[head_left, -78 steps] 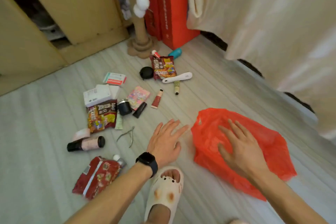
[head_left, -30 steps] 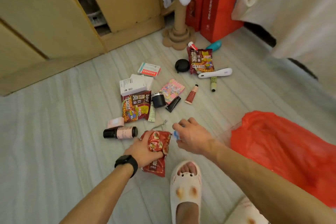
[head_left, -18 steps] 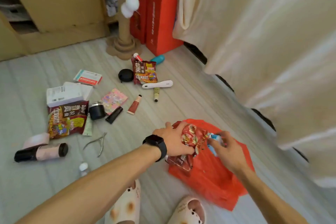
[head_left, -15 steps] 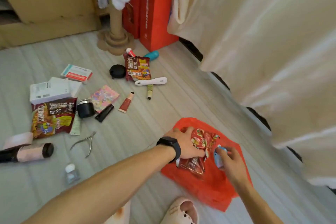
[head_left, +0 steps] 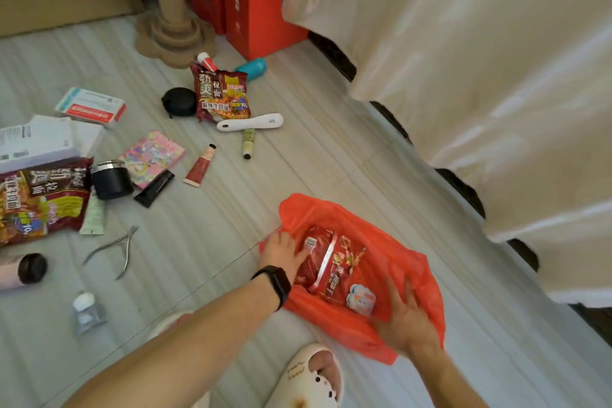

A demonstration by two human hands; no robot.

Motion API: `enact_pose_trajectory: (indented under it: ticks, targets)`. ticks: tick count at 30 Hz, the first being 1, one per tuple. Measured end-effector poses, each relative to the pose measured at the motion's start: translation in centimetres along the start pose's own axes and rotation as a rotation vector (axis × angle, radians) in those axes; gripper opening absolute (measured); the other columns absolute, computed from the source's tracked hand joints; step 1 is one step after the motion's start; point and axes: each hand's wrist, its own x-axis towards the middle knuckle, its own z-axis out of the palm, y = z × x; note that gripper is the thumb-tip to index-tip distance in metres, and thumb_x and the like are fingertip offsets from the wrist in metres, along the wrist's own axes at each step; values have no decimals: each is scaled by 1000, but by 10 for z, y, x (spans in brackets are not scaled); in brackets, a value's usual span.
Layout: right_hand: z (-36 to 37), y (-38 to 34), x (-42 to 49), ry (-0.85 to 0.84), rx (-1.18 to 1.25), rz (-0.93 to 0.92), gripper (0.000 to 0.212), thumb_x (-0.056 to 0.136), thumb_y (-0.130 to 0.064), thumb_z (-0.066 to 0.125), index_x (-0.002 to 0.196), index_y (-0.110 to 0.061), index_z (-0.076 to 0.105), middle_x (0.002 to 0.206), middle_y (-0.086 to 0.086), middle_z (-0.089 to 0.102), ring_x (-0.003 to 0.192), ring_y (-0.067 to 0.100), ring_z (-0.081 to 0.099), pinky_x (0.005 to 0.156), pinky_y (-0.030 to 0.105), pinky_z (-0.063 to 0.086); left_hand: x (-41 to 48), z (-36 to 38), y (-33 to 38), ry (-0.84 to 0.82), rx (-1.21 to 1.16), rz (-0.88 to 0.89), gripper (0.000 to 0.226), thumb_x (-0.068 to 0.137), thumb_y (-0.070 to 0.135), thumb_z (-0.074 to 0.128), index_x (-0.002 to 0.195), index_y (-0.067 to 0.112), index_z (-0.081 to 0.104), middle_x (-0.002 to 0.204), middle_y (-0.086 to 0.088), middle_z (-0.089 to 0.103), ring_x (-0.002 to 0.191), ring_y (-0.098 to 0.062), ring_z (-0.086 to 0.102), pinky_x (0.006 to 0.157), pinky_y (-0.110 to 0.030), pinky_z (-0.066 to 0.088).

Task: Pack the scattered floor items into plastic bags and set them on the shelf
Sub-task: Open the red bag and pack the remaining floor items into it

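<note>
The left hand point(head_left: 281, 252) is laid with fingers extended against the near-left edge of a red snack packet point(head_left: 323, 263), nothing being clasped. The right hand point(head_left: 409, 320) is spread flat on the orange plastic bag point(head_left: 390, 262), just beside a small blue-and-white item point(head_left: 361, 300). The packet is seen lying on the bag, its long axis running away from the person; whether it is inside cannot be told. The unpacked things, nippers point(head_left: 112, 250) and a small bottle point(head_left: 86, 310) among them, are strewn to the left, so the left hand is judged nearer.
</note>
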Motion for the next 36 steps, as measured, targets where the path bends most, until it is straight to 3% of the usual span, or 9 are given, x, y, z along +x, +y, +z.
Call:
enact_pose_trajectory:
  ticks: [2, 4, 7, 9, 11, 16, 22, 27, 36]
  targets:
    - [-14, -1, -6, 41, 73, -46, 92, 86, -61, 54, 155, -37, -2, 165, 8, 4, 142, 32, 33, 112, 42, 33, -10, -4, -12, 28, 24, -24, 53, 98, 28, 40, 150, 24, 28, 139, -10, 42, 125, -30, 36, 100, -40, 31]
    - [-29, -11, -20, 88, 186, -145, 80, 90, -45, 58, 155, -33, 13, 156, 8, 34, 132, 30, 47, 103, 34, 39, -28, -8, -22, 81, -26, -8, 43, 94, 32, 44, 136, 21, 50, 132, -7, 48, 122, -29, 39, 98, -39, 33]
    - [-51, -40, -45, 174, 239, -307, 63, 91, -34, 59, 149, -30, 35, 145, 3, 51, 128, 24, 50, 101, 29, 38, -61, -12, -40, 171, -452, 23, 34, 91, 43, 45, 111, 26, 68, 123, 0, 56, 117, -26, 49, 92, -37, 41]
    - [-63, -69, -60, 245, 224, -438, 59, 90, -35, 58, 147, -28, 42, 149, 0, 46, 135, 22, 44, 109, 29, 32, -89, -12, -60, 232, -844, -2, 32, 89, 48, 46, 103, 32, 69, 117, 7, 63, 110, -19, 58, 91, -33, 48]
    - [-70, -102, -70, 312, 216, -558, 56, 90, -35, 59, 144, -28, 46, 150, 2, 45, 138, 21, 41, 115, 32, 28, -114, -1, -84, 304, -1001, -81, 31, 88, 48, 47, 108, 36, 67, 121, 11, 62, 106, -14, 61, 92, -32, 49]
    - [-71, -194, -88, 274, 75, -759, 59, 91, -37, 57, 147, -34, 39, 157, 0, 33, 141, 23, 34, 115, 31, 26, -174, 65, -161, 212, -936, -481, 52, 90, 44, 51, 140, 31, 45, 148, 2, 37, 129, -23, 45, 105, -38, 41]
    - [-42, -270, -92, 174, -58, -907, 60, 90, -46, 46, 148, -39, 32, 159, -1, 29, 142, 23, 32, 112, 40, 36, -224, 153, -203, -40, -871, -826, 65, 91, 44, 52, 148, 25, 30, 155, -8, 26, 138, -31, 32, 108, -42, 38]
    - [-9, -319, -74, 47, -232, -990, 59, 98, -39, 39, 153, -38, 17, 165, -2, 7, 149, 21, 13, 116, 38, 25, -220, 202, -196, -71, -1104, -913, 82, 82, 76, 46, 147, 29, 30, 150, -5, 30, 132, -27, 40, 103, -42, 43]
    - [56, -399, -18, 19, -475, -1081, 81, 93, -22, 51, 155, -36, 0, 163, 7, -17, 150, 28, -7, 120, 49, 5, -197, 217, -179, -49, -1157, -858, 81, 79, 73, 53, 148, 40, 27, 145, -4, 31, 128, -27, 44, 104, -41, 43]
